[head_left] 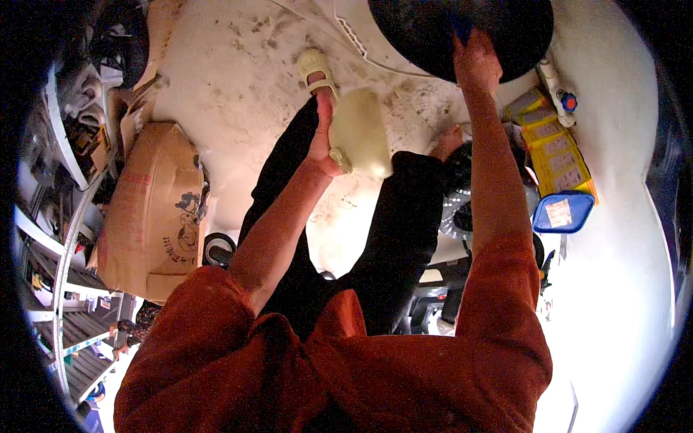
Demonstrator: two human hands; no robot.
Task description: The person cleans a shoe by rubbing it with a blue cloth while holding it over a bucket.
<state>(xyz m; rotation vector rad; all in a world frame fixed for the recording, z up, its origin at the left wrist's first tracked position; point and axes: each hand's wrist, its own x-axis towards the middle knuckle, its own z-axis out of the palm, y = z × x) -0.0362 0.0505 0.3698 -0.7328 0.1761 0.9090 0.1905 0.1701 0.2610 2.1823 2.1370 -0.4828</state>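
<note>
Two hands at work, person standing over dusty floor (238, 79). Left hand (323, 141) closed around pale cloth pad (359, 133), held above left sandal (315, 71). Right hand (475, 61) reaches far forward, fingers pressed flat on large black round object (433, 29) at upper frame edge; no closed grip visible. Risk: long reach with flat contact only; object could slip or roll, upsetting balance. Yellow packets (556, 151) and blue tray (563, 211) lie at right.

Pale cloth (359, 130) — bunched, beside black tyre (433, 32)
</note>
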